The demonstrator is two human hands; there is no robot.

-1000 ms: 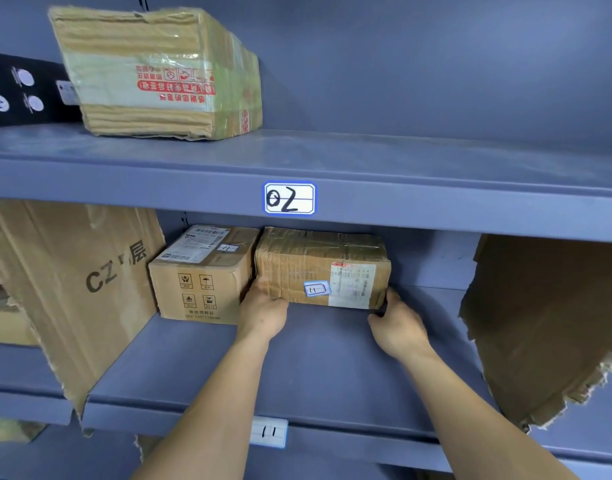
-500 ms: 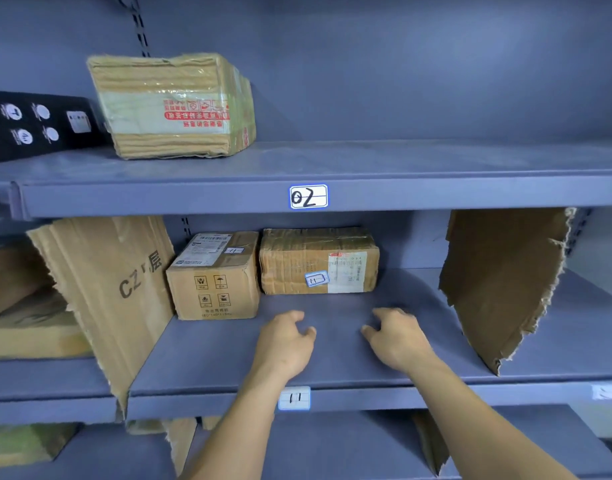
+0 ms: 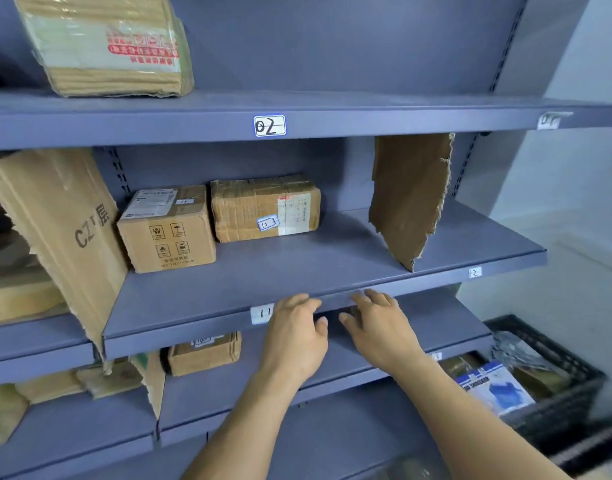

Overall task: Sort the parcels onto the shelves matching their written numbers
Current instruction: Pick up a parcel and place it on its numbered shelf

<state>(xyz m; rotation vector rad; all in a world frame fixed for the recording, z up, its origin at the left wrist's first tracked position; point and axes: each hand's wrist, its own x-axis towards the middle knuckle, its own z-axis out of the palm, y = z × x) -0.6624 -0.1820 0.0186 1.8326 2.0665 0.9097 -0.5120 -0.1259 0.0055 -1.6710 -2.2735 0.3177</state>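
Both forearms reach fwd & up, bare. Left hand (image 3: pixel 294 336) palm down, fingers loosely spread, holding nothing. Right hand (image 3: pixel 379 327) just beside it, palm down, fingers relaxed, thumb pointing twd left; also empty.

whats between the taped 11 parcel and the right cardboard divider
Head view: only bare grey metal shelf between the tape-wrapped brown parcel and torn right-hand cardboard divider.

Taped "11" parcel (image 3: pixel 265 207) on shelf 11 (image 3: pixel 297 268)
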